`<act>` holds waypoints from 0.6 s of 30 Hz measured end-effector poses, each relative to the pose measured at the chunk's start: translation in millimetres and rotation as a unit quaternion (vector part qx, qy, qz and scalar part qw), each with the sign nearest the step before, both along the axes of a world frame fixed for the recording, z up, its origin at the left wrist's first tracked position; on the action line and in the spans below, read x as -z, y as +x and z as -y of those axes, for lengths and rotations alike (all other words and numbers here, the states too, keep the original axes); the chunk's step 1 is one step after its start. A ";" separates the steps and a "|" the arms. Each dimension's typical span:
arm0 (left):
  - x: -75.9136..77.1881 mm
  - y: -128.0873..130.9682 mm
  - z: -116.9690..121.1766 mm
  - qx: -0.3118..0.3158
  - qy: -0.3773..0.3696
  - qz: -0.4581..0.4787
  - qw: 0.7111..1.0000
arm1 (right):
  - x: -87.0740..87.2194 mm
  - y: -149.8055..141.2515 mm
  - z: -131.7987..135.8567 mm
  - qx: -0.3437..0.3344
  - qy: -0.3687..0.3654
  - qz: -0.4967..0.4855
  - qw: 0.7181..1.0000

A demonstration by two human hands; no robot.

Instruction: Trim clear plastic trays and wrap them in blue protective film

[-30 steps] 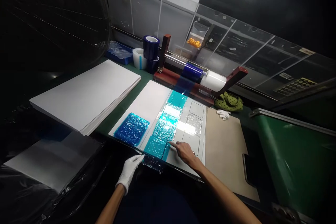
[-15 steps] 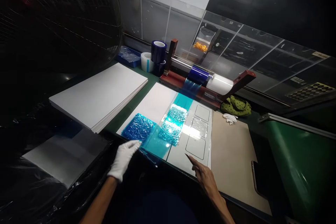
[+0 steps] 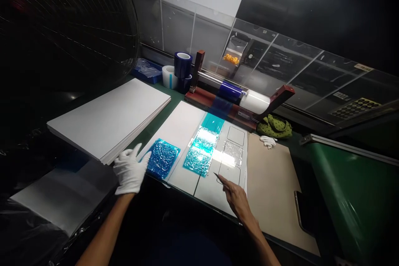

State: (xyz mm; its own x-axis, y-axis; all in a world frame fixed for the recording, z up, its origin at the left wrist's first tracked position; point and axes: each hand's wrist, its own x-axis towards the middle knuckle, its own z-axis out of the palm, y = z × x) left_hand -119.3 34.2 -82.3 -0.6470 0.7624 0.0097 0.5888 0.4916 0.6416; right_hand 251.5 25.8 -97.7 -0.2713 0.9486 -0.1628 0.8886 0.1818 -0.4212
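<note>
My left hand [image 3: 131, 170], in a white glove, hovers with fingers spread at the left edge of a crinkled blue film piece [image 3: 162, 157] lying on a white sheet [image 3: 179, 126]. My right hand [image 3: 236, 196] is bare and pinches a thin blade [image 3: 217, 176], its tip resting on a white sheet with rectangular cut-outs [image 3: 232, 172]. A teal film strip [image 3: 202, 149] runs from the blue roll [image 3: 229, 89] on a red dispenser [image 3: 215, 102] down over this sheet and ends just left of the blade.
A stack of white boards [image 3: 109, 114] lies at the left, a brown board [image 3: 271, 174] at the right with a phone [image 3: 304, 212] on its edge. Tape rolls [image 3: 181, 66], a green pouch [image 3: 274, 124], a loose white glove [image 3: 268, 141], a green belt [image 3: 352, 199] and a fan [image 3: 62, 29] surround them.
The near end of the teal strip was pulled off leftward by my left hand, which now has its fingers spread beside the blue piece. My right hand drew the blade back off the strip.
</note>
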 end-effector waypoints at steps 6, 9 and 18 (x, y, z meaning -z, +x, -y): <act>19.0 110.5 -30.4 0.287 -0.040 -0.150 0.945 | 0.4 -36.6 -86.3 -0.103 0.023 0.168 0.980; 41.5 142.5 -56.9 0.293 -0.065 -0.159 0.941 | 4.1 -62.1 -126.5 -0.155 0.014 0.210 0.965; 72.4 152.7 -85.8 0.248 -0.122 -0.153 0.949 | 19.2 -101.4 -181.1 -0.238 -0.024 0.208 0.948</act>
State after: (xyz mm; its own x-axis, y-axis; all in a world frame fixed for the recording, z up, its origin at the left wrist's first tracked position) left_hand 33.4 120.0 -154.7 -0.2032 0.9762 -0.0757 0.9271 0.2167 0.3059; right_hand 150.1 206.9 -117.0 -0.5705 0.7236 -0.3886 0.8014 0.5940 -0.0706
